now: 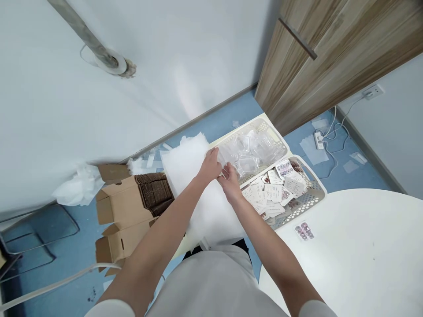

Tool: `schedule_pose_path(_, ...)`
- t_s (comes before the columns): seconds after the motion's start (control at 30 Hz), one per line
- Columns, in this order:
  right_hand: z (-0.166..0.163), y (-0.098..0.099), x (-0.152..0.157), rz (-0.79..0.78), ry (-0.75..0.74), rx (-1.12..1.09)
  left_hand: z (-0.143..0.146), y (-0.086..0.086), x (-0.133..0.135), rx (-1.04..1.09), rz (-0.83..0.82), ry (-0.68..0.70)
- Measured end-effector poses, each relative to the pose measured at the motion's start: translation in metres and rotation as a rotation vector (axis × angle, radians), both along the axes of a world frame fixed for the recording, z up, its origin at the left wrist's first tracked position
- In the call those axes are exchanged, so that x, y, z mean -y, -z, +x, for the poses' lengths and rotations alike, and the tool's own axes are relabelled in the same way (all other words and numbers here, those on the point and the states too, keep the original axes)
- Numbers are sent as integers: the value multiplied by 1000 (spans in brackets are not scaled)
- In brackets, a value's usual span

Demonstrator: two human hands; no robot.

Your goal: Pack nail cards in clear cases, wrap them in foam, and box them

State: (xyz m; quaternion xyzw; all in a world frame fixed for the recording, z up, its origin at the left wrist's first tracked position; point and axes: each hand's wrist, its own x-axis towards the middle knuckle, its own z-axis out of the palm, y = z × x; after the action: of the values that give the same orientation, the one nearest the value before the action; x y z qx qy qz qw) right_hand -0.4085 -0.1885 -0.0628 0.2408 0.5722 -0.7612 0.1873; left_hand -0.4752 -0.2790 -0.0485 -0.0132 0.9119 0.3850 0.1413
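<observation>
My left hand is over the right edge of a stack of white foam sheets, its fingers bent and closed. Close beside it, my right hand has its fingers curled toward the left one. Whatever lies between the fingertips is too small or too transparent to make out. Just beyond both hands, a cream plastic basket holds several clear plastic boxes. A second basket, nearer my right forearm, contains printed cards and blister-like packs with small purple and brown pieces.
At left lie open cardboard boxes and a stack of folded dark brown cardboard. A round white table at right bears a small pack of purple pieces. A wooden cabinet and a power strip stand beyond.
</observation>
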Motion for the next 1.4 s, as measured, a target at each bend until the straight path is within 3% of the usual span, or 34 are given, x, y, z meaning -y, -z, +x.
schedule_pose_path(0.1,2,-1,-3,21,0,-32,0,-5,0,-22,7,23)
schedule_pose_path(0.27,12,-21,-14,45,75,-105,8,-22,-1,-99,54,42)
schedule_pose_path(0.43,44,-44,-31,147,131,-233,38,-45,-5,-194,161,6)
schedule_pose_path(0.67,134,-81,-41,197,267,-265,126,-78,-7,-106,461,-29)
schedule_pose_path(0.9,246,-108,-32,102,454,-283,230,-90,5,254,884,-89)
schedule_pose_path(1.07,326,-113,-30,107,584,-268,290,-91,10,557,964,36)
schedule_pose_path(1.23,389,-112,-41,111,685,-245,337,-96,-3,732,849,289)
schedule_pose_path(1.4,428,-108,-62,70,922,-221,379,-100,-29,831,749,461)
